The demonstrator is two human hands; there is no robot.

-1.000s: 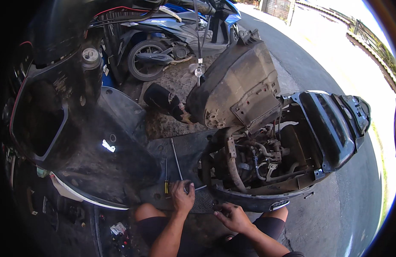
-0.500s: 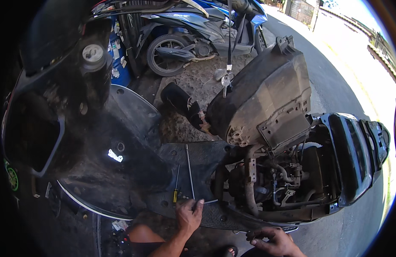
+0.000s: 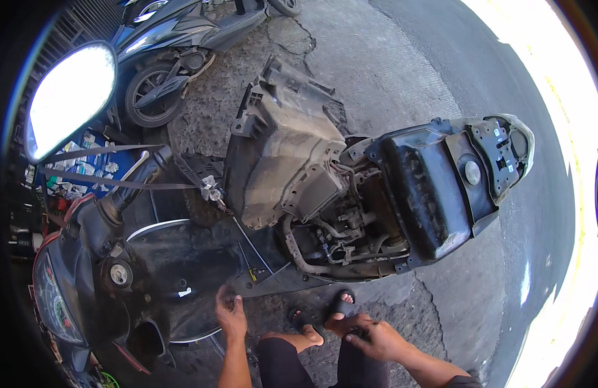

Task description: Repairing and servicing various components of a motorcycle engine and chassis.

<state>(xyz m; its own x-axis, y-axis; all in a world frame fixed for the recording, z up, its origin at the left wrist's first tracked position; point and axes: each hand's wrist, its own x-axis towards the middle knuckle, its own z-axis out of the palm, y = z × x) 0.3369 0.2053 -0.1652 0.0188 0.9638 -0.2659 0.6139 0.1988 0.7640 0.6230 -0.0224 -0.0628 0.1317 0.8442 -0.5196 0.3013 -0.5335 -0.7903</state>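
Note:
My left hand (image 3: 231, 315) is raised by the near edge of the scooter's footboard (image 3: 283, 282), its thumb and fingers apart and nothing in it. My right hand (image 3: 378, 338) is over my right knee, fingers curled toward the thumb; whatever may lie between them is too small to make out. On the footboard, just beyond my left hand, are a T-handle wrench (image 3: 252, 244) and a screwdriver with a yellow handle (image 3: 252, 275). The scooter's dark storage bucket (image 3: 286, 139) stands tipped up beside the exposed engine (image 3: 347, 226).
A black fuel tank (image 3: 428, 194) sits toward the scooter's tail at right. Keys (image 3: 211, 189) hang from a dark strap near the bucket. The scooter's mirror (image 3: 73, 97) and handlebar grip (image 3: 140, 171) rise at left. Another scooter (image 3: 176, 48) is parked behind, on rough concrete.
My left hand has moved off the T-handle wrench and back to the near side, fingers spread. My right hand has come over my knee. The whole view has shifted, showing more of the handlebar.

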